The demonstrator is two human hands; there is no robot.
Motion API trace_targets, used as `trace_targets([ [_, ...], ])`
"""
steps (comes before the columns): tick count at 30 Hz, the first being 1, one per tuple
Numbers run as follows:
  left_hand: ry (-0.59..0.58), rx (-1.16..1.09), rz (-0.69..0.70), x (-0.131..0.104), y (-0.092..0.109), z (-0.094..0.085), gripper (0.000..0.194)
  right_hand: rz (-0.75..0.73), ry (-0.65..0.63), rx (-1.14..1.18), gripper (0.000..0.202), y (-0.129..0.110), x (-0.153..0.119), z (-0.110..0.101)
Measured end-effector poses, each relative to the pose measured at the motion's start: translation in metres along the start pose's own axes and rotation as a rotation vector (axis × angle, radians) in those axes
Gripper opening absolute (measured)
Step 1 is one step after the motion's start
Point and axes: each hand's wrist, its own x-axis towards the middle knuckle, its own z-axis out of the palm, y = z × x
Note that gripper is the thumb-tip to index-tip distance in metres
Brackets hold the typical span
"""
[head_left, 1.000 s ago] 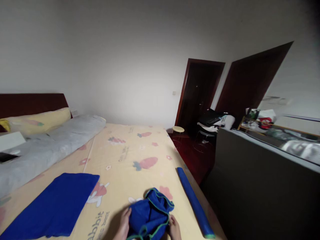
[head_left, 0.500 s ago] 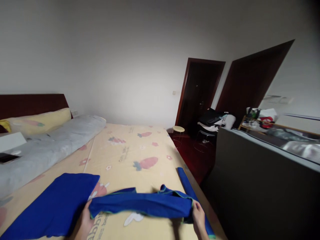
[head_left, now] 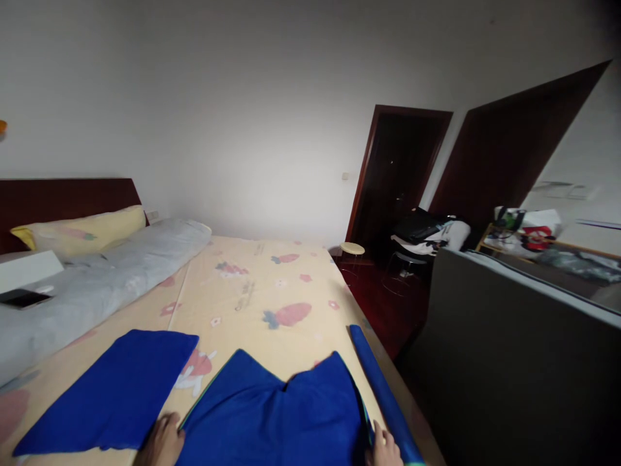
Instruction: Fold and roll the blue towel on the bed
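A blue cloth (head_left: pixel 276 414) with green-stitched edges is spread over the near part of the bed, its far edge dipping to a notch between two peaks. My left hand (head_left: pixel 165 441) has its fingers curled at the cloth's left edge. At the right edge, my right hand (head_left: pixel 383 446) grips it with bent fingers. The cloth's near part is cut off by the frame. Left of my left hand lies a flat blue folded cloth (head_left: pixel 111 391). A rolled blue cloth (head_left: pixel 381 388) lies lengthwise along the bed's right side, close to my right hand.
The bed (head_left: pixel 257 278) has a patterned yellow sheet. A grey rolled quilt (head_left: pixel 130 272), a yellow pillow (head_left: pixel 92 230) and a phone (head_left: pixel 24 298) are at the left. A dark panel (head_left: pixel 509 349) stands right of the bed; a stool (head_left: pixel 352 248) is beyond its far corner.
The blue cloth, a narrow band stretched between my hands before, now lies spread wide on the bed. Both hands have come down and nearer to me. The view has shifted slightly.
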Motion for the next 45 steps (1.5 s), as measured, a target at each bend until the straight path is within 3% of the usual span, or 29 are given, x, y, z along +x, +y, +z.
trace_targets([
  [2, 0.006, 0.159, 0.133, 0.003, 0.018, 0.016, 0.033, -0.066, 0.034, -0.036, 0.049, -0.015, 0.009, -0.002],
  [4, -0.031, 0.275, 0.24, 0.003, 0.042, 0.039, 0.045, -0.107, -0.011, 0.067, 0.044, -0.035, 0.021, 0.0],
  [8, -0.2, 0.426, 0.405, -0.001, 0.097, 0.086, 0.057, -0.069, -0.126, 0.253, 0.039, -0.07, 0.053, 0.021],
  [11, -0.384, 0.516, 0.411, 0.003, 0.129, 0.106, 0.061, -0.024, -0.127, 0.229, 0.046, -0.083, 0.081, 0.039],
  [13, -0.47, 0.525, 0.386, 0.01, 0.14, 0.112, 0.063, -0.008, -0.14, 0.197, 0.05, -0.086, 0.098, 0.047],
  [17, -0.482, 0.532, 0.346, 0.031, 0.139, 0.11, 0.064, -0.065, -0.252, 0.098, 0.059, -0.086, 0.111, 0.059],
  [22, -0.357, 0.614, 0.33, 0.064, 0.123, 0.104, 0.061, -0.158, -0.39, -0.235, 0.065, -0.085, 0.124, 0.07],
  [29, -0.181, 0.727, 0.199, 0.116, 0.114, 0.112, 0.061, -0.138, -0.368, -0.415, 0.069, -0.085, 0.167, 0.08],
  [35, -0.098, 0.698, 0.127, 0.16, 0.098, 0.11, 0.059, -0.102, -0.278, -0.462, 0.07, -0.074, 0.176, 0.095],
  [37, -0.113, 0.675, 0.12, 0.173, 0.093, 0.107, 0.057, -0.073, -0.294, -0.465, 0.071, -0.073, 0.179, 0.094],
  [41, -0.182, 0.659, 0.086, 0.193, 0.098, 0.099, 0.057, -0.05, -0.456, -0.446, 0.075, -0.075, 0.195, 0.076],
  [43, -0.2, 0.667, 0.068, 0.194, 0.107, 0.095, 0.058, -0.03, -0.485, -0.472, 0.077, -0.08, 0.196, 0.068],
  [45, -0.183, 0.677, 0.046, 0.181, 0.114, 0.093, 0.06, -0.004, -0.417, -0.501, 0.076, -0.082, 0.183, 0.067],
])
